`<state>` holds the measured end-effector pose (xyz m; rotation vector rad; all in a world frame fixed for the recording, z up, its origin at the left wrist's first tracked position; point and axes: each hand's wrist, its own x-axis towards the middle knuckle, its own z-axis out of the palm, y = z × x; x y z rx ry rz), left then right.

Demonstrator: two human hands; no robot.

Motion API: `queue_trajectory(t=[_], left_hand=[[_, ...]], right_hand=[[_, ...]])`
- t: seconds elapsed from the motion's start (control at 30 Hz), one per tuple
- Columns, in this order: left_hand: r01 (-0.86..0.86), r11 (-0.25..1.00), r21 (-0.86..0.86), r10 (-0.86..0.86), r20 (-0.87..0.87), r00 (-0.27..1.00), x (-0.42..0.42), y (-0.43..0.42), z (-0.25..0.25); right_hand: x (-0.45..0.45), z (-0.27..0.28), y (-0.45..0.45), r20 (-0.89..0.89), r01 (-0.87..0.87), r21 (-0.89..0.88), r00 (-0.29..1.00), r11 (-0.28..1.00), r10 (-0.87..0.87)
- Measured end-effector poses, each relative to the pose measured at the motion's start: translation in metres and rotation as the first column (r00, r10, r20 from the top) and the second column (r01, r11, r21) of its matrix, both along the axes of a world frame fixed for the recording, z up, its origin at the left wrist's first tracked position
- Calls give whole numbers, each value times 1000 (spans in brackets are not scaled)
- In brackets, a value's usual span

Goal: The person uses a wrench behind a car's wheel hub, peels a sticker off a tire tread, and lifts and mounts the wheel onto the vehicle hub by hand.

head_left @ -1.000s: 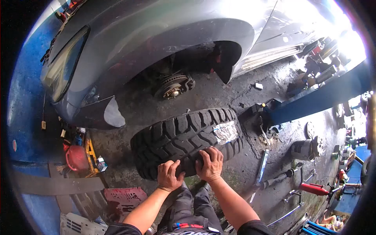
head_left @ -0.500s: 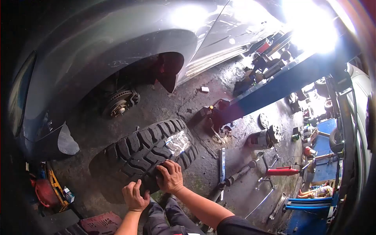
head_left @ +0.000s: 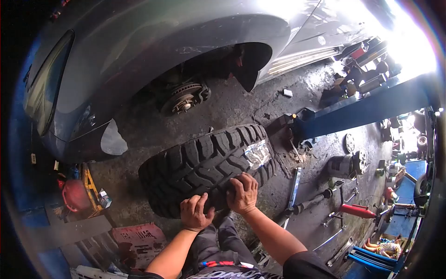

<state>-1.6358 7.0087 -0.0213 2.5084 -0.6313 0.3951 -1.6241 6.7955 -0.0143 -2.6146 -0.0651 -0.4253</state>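
A large black tyre (head_left: 204,160) with chunky tread stands upright on the dark floor, just in front of my legs. A silvery label (head_left: 258,154) is stuck on its tread at the right. My left hand (head_left: 196,211) rests on the tyre's near edge with fingers curled over it. To its right, my right hand (head_left: 243,192) grips the same edge, fingers bent on the tread. Beyond the tyre, a brake disc and hub (head_left: 185,100) show under the wheel arch of a grey car (head_left: 153,42).
A blue lift arm (head_left: 367,107) reaches in from the right. Right of the tyre lie a shock absorber (head_left: 313,201), a red tool (head_left: 357,211) and a bucket (head_left: 340,166). A red container (head_left: 75,195) sits at the left. Part of a person (head_left: 388,249) shows at lower right.
The view swung right and then partly back left, shifting the whole scene. Both hands stay on the tyre, which remains in about the same place before the hub.
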Motion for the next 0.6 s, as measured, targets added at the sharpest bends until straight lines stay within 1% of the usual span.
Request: queue_trajectory(t=[0.6], left_hand=[[0, 1000, 9, 1, -10, 1000, -1, 7, 1]], right_hand=[[-1, 3, 4, -11, -13, 15, 1000, 1000, 13]])
